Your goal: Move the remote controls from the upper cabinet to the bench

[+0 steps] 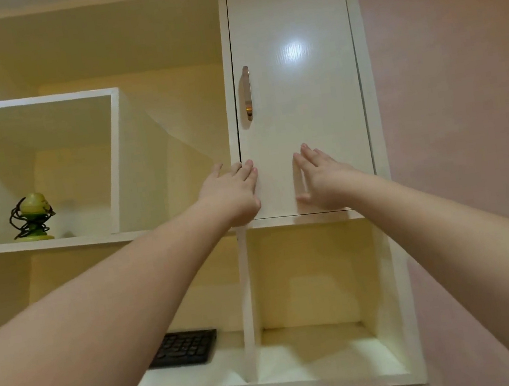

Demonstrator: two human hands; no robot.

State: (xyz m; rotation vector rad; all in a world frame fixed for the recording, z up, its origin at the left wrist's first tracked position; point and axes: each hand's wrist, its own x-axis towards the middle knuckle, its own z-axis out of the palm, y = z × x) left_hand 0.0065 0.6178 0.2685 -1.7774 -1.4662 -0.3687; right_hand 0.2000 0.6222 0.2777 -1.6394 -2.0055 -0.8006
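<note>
The left hand [233, 192] and right hand [323, 179] are raised side by side, fingers spread flat, nothing held. Both are pressed against the lower part of a closed white cabinet door [297, 87], the left at its hinge-side edge. A metal handle [247, 93] is seen at twelve o'clock from the left hand. No remote controls are visible. A green ornament [32, 217] sits at nine o'clock; a black keyboard [185, 348] lies at seven o'clock.

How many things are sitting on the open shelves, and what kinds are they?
Green desk lamp with a black cord: 1
Black keyboard: 1
Remote controls: 0 in view; the cabinet door is shut
Total: 2
</note>
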